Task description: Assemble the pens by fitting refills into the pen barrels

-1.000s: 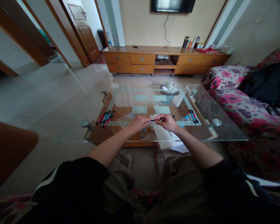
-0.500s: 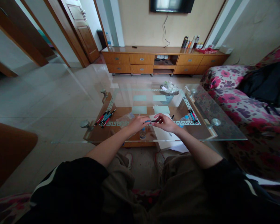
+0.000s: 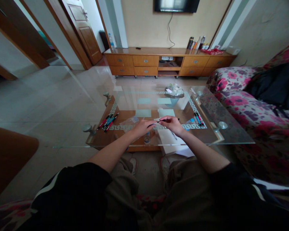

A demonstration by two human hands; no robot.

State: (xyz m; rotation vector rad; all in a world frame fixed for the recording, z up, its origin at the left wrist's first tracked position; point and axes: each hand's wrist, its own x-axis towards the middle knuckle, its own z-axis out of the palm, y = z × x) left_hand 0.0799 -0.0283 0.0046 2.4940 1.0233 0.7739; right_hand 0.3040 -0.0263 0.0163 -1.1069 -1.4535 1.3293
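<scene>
Above the near part of the glass table (image 3: 69, 146), a slim pen (image 3: 156, 123) spans the gap between my hands. My left hand (image 3: 142, 127) pinches one end of it. At its other, dark end, the fingers of my right hand (image 3: 171, 124) are closed; whether that end is a separate piece I cannot tell. A pile of red, blue and black pens (image 3: 108, 122) lies to the left. Several more pens (image 3: 198, 119) lie side by side on the right.
Below the glass are a plastic bottle (image 3: 147, 138) and a white box or stack of paper (image 3: 170, 148). Beyond stands a wastebasket (image 3: 172, 102) full of rubbish. A flowered sofa (image 3: 240, 99) is on the right, a wooden TV cabinet (image 3: 145, 61) at the back.
The pen has turned in my fingers, and its blue part, visible before, is now mostly hidden. My right hand has shifted slightly while both hands stay close together.
</scene>
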